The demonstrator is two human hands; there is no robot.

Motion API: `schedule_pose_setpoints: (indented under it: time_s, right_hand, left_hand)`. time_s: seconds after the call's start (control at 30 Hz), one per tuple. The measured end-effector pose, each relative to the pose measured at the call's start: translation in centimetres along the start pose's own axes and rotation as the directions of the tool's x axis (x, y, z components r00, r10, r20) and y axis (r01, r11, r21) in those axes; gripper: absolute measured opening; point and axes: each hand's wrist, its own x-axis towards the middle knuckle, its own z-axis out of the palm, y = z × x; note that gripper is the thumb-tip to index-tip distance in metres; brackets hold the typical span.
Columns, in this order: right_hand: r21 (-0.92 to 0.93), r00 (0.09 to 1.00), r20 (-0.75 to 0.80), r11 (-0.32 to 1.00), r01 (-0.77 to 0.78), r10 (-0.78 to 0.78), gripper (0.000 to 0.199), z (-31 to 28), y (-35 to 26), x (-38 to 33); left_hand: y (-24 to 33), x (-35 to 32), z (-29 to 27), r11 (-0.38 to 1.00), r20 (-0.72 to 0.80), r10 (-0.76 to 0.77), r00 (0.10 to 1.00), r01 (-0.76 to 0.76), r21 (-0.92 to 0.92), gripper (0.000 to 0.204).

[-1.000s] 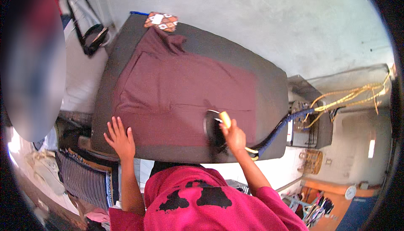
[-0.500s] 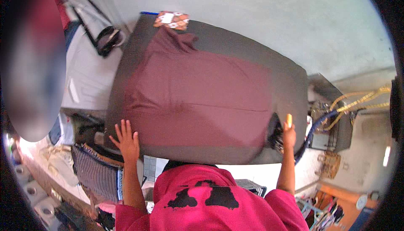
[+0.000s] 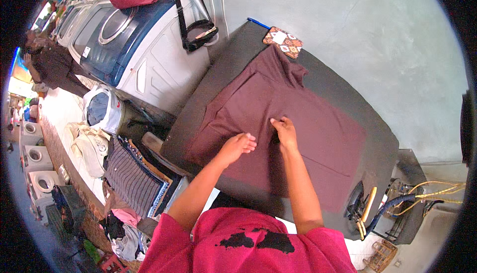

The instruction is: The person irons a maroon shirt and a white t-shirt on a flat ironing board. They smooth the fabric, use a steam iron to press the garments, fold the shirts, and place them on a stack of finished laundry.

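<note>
A dark maroon garment (image 3: pixel 318 138) lies spread on a grey padded ironing board (image 3: pixel 382 129), with creases and a bunched part at its far end. Over the middle of the garment my left hand (image 3: pixel 239 147) is open, fingers stretched out and close together. Just right of it, my right hand (image 3: pixel 285 133) has thumb and forefinger apart and nothing visible in it. Whether either hand touches the cloth I cannot tell. An iron (image 3: pixel 357 206) with a yellow handle rests at the board's near right end, away from both hands.
A patterned pad (image 3: pixel 283 42) lies at the board's far edge by the wall. To the left are a washing machine (image 3: pixel 112 37), a white bag (image 3: pixel 104 106) and stacked folded clothes (image 3: pixel 136 173). Hoses (image 3: pixel 437 189) run on the right. A person (image 3: pixel 52 66) is far left.
My right hand has let go of the iron and moved left over the garment. My left hand has come from the board's left edge towards the middle. The view has turned left.
</note>
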Motion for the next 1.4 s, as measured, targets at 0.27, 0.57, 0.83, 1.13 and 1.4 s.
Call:
schedule_pose_setpoints:
  time_s: [0.27, 0.57, 0.83, 1.13, 1.4]
  right_hand:
    - [-0.350, 0.322, 0.900, -0.049, 0.935, -0.293, 0.043, 0.0, -0.1, -7.7]
    - [-0.590, 0.561, 0.783, -0.033, 0.807, -0.269, 0.063, -5.5, 3.0, -9.4]
    - [-0.743, 0.819, 0.215, 0.454, 0.491, -0.532, 0.053, -16.4, 2.2, -6.4]
    - [-0.921, 0.655, -0.376, 0.343, -0.185, -0.655, 0.038, -40.1, 6.9, 7.6]
    - [-0.953, 0.813, -0.010, 0.251, 0.168, -0.583, 0.015, -41.8, 1.3, 9.9]
  left_hand:
    - [5.8, 3.1, -9.1, 0.830, 0.056, -0.322, 0.945, 0.310, -0.463, 0.057]
    - [5.4, 4.7, -12.3, 0.962, -0.137, -0.269, 0.953, 0.259, -0.088, 0.023]
    - [10.2, 6.6, -11.6, 0.713, -0.346, 0.443, 0.827, -0.091, 0.695, 0.030]
    - [11.1, 20.1, -12.9, 0.269, -0.022, 0.541, 0.841, -0.148, 0.952, 0.033]
    - [18.1, 24.1, -7.2, 0.693, -0.176, 0.138, 0.975, 0.032, 0.721, 0.044]
